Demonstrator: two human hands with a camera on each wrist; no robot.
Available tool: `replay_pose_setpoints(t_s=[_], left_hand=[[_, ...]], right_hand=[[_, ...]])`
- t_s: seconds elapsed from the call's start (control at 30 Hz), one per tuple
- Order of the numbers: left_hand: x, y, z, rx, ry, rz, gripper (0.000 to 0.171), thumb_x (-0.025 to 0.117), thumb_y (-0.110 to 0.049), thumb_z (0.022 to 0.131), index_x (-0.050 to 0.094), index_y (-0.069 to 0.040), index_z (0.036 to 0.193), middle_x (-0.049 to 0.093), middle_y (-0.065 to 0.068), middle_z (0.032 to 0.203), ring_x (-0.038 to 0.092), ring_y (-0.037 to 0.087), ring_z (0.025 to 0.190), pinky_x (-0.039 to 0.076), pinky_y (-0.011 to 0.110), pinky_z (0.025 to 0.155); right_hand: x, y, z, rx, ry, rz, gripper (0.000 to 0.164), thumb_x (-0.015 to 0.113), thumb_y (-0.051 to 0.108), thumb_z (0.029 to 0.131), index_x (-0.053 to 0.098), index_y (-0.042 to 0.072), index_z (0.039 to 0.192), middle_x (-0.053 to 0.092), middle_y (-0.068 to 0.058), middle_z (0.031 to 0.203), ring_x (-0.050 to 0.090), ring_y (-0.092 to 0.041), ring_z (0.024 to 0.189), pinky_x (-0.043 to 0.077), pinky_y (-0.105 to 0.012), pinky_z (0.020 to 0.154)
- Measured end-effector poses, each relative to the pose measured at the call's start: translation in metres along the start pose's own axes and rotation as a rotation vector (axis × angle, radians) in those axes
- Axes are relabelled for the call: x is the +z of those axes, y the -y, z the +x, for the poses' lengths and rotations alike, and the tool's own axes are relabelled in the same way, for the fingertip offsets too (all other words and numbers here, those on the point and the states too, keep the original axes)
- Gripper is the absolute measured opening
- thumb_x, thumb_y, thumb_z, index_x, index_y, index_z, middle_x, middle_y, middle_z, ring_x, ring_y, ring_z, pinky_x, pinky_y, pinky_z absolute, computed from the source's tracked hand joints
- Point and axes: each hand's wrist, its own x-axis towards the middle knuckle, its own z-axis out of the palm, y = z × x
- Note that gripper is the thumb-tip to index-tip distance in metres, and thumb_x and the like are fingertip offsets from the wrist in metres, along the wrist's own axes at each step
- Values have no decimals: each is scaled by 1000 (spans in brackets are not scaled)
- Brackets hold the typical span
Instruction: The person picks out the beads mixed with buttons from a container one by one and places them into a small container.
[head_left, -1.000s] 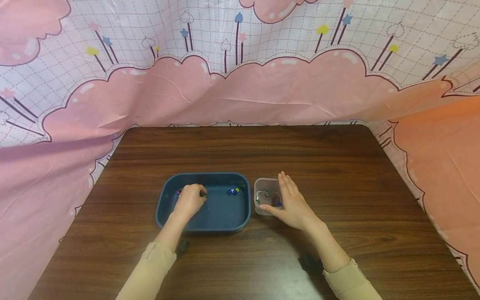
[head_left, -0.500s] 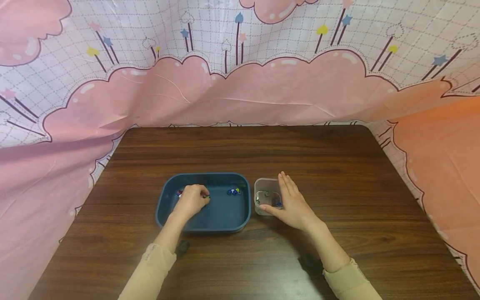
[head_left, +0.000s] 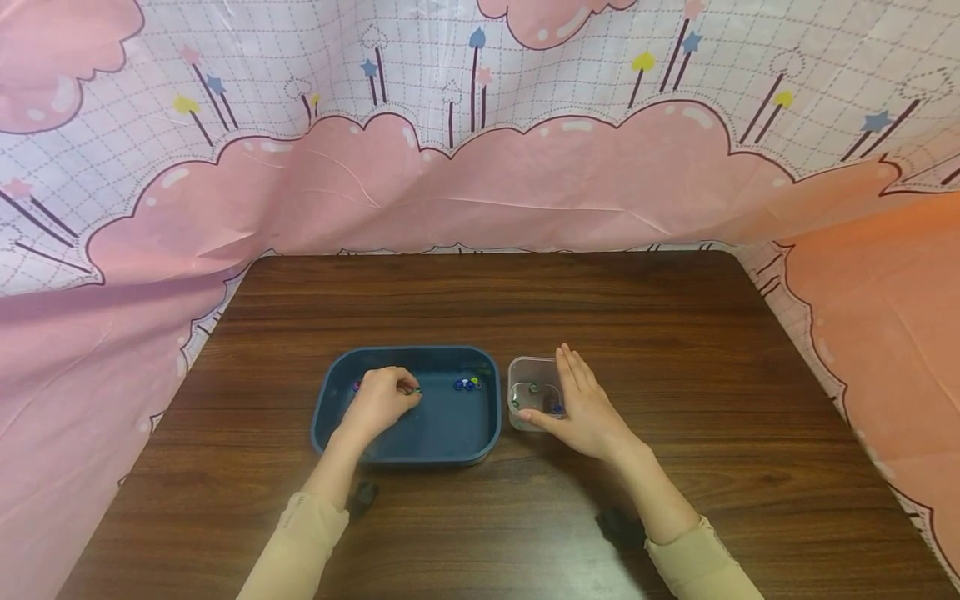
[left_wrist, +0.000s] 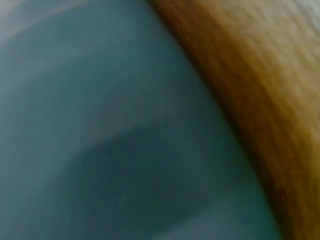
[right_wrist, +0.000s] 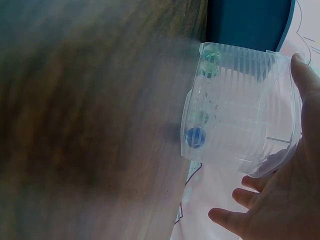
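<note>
Readable text, labels, brands, numbers: none in any of the three views.

Head view: small dark marks near the cuff of the left sleeve (head_left: pixel 303 512); too faint and small to make out as lettering. Faint marks also along the edge of the right sleeve (head_left: pixel 701 558); likewise illegible.

Printed symbols on the cloth backdrop (head_left: pixel 465 200), head view: blue and pink stars, yellow and blue pointed shapes on dark stalks, pink clouds with dark outlines, dashed grid lines; pictorial, no characters legible.

Left wrist view: blurred, nothing decipherable. Right wrist view: no legible wording.
</note>
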Motion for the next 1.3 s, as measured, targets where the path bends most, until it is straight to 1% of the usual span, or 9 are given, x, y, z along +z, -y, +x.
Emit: replay_pose_setpoints(t_s=[0.23,0.43,0.67,0.97,1.3], left_hand=[[-2,-5,-3,-13,-34,-77,15,75,-11,86,71,-2,97,71,8,93,67,21,87,57,37,76],[-3,-10,-3,-1,-54,-131,15,75,-11,85,71,-3,97,71,9,95,69,22,90,58,38,78],[-5,-19,-5,9,-44,-170,16,74,-13,87,71,-4,99,70,9,99,69,24,93,58,37,79],[-7,-33,-6,13,-50,-225,17,75,-14,86,71,-5,99,70,7,98,70,21,91,59,34,76],[-4,-48,-9,27,-54,-300,16,75,-14,86,71,-6,99,70,7,101,70,22,93,59,34,77]], right_hand=[[0,0,0,1,0,-2,115,63,67,83,6,-1,155,7,-20,162,7,-39,149,14,-59,117],[-1,2,-1,0,-2,4,115,64,66,83,7,-1,155,8,-20,162,7,-39,149,14,-59,117],[-1,2,-1,1,-3,-4,115,63,67,83,7,-1,155,8,-20,162,7,-39,149,14,-60,116],[-2,3,-2,20,15,5,115,60,70,83,3,2,156,4,-16,163,6,-38,149,16,-64,114],[-2,3,-1,16,13,-5,115,61,70,82,5,1,156,5,-17,163,6,-38,149,15,-62,115]])
